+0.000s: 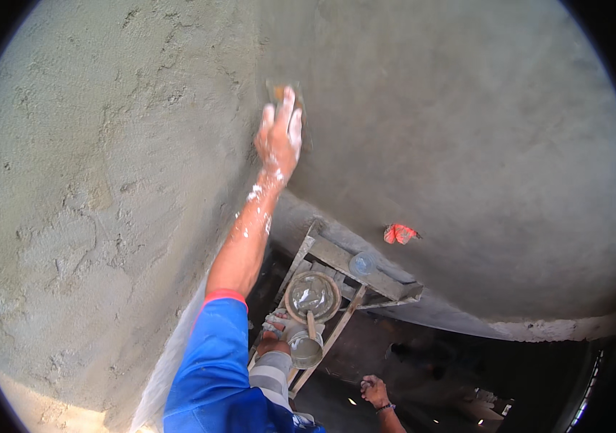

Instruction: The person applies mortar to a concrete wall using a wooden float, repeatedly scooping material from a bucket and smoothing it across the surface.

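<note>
High up, where the rough wall face meets the smooth one, my left hand (279, 137) presses a flat rectangular plastering float (278, 91) against the plaster. Its fingers lie over the float, which is blurred at the edges. White splashes mark that hand and forearm. Low on the right, away from the wall, my right hand (375, 392) hangs with curled fingers and a band at the wrist; nothing shows in it. Wet grey plaster (311, 291) fills a round basin (337, 297) below. A handled tool (311, 325) leans between it and a bucket (306, 352).
My foot (273, 339) is beside the bucket on a wooden scaffold (340, 326). A clear plastic cup (363, 263) stands on its plank. A red plastic scrap (399, 233) sticks out of the smooth wall (467, 144). Left is the rough plastered wall (91, 180); the dark floor lies far below.
</note>
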Demonstrator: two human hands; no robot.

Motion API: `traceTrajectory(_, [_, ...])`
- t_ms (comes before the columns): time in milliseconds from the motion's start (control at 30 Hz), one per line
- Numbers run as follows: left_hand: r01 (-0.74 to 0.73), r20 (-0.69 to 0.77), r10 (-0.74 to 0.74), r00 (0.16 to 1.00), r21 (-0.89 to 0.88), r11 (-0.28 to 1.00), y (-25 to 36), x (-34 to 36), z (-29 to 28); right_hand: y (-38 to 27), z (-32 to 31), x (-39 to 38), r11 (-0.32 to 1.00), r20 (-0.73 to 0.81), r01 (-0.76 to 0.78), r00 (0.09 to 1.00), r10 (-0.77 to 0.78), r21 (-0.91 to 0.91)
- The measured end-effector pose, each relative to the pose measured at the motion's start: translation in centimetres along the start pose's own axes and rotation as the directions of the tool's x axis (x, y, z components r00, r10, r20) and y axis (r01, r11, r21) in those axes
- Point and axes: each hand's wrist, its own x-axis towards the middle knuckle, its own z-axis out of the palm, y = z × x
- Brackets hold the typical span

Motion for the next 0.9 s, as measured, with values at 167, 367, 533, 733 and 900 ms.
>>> traceTrajectory(167, [0.339,0.126,-0.338,0.933,0.013,0.941,-7.3,-15.5,4.7,1.6,0.9,0.5,0.926,0.172,-0.239,0.966,0.195,0.294])
traceTrajectory(367, [0.557,0.292,-0.512,0.808,-0.093,0.826,-4.3,-33.4,1.6,2.4,2.1,-0.3,0.98,0.006,0.158,0.987,-0.16,0.122])
traceTrajectory(533, [0.969,0.841,-0.535,0.082,0.057,0.238,5.7,-41.1,-8.7,0.6,4.4,0.5,0.99,-0.048,0.137,0.989,-0.139,-0.035])
traceTrajectory(733, [0.85,0.899,0.003,-0.438,0.415,-0.325,11.1,-44.7,-15.3,-6.1,7.8,-1.1,0.625,0.326,-0.285,0.944,0.051,0.727])
traceTrajectory(900, [0.879,0.893,0.243,-0.379,0.43,-0.208,11.3,-42.2,-15.3,-7.2,11.8,-1.8,-0.049,0.351,-0.436,0.781,-0.516,0.899])
